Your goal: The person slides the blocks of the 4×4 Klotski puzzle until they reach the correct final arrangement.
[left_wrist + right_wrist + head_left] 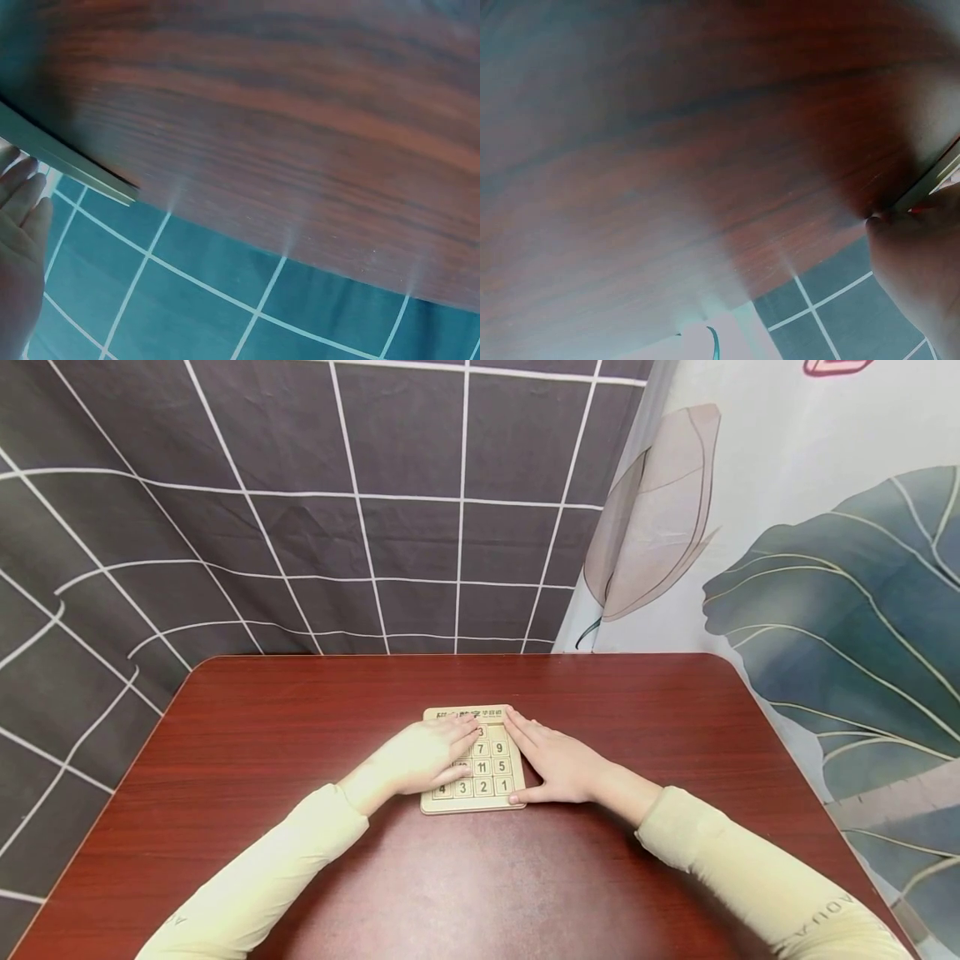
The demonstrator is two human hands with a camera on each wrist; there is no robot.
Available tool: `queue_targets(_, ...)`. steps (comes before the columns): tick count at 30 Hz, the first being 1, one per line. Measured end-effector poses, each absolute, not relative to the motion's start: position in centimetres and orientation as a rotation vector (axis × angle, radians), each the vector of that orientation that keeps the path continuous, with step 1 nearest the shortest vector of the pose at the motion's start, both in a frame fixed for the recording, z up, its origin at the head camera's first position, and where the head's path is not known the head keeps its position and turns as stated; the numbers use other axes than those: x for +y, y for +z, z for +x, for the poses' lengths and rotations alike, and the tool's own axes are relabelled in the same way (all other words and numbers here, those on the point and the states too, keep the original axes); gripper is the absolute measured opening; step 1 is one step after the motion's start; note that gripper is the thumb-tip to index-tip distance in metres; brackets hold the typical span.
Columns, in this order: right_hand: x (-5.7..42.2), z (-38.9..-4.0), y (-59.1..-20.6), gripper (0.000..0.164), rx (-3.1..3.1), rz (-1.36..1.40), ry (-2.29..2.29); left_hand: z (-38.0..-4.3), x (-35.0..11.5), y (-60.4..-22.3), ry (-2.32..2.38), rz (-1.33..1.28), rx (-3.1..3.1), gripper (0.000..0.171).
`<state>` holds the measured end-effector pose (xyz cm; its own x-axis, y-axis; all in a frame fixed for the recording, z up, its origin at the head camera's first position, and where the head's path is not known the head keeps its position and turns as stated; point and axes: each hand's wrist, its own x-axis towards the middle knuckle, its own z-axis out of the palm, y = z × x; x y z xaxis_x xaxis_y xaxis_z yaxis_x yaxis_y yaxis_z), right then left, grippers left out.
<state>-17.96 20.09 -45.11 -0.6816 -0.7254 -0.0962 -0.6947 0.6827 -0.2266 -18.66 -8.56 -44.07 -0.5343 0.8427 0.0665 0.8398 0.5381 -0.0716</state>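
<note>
A pale wooden number sliding puzzle lies flat on the table, with printed characters along its top border. Numbered tiles such as 7, 9, 11 and 5 show in its middle and right columns. My left hand lies over its left side, fingers extended across the tiles and hiding several of them. Along the right edge rests my right hand, its fingers straight towards the top corner and its thumb on the lower right corner. Each wrist view catches part of its hand beside the puzzle's edge.
The reddish-brown wooden table has rounded far corners. Behind it hangs a dark curtain with a white grid. A pale curtain with large leaf prints hangs to the right.
</note>
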Motion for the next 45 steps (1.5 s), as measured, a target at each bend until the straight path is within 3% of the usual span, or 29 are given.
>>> queue_targets(20, 20.0, -17.8, -44.8, 0.114, 2.723, -1.18, -0.258, -18.7, -6.2, -43.9, 0.095, -1.494, -2.689, 0.064)
queue_targets(35, 20.0, -17.7, -44.8, 0.116, 2.725, -1.18, -0.26, -18.2, -10.7, -44.0, 0.026, -1.418, -2.703, 0.062)
queue_targets(45, 20.0, -17.7, -44.9, 0.116, 2.728, -1.177, -0.272, -17.9, -11.0, -43.8, 0.024, -1.437, -2.668, 0.063)
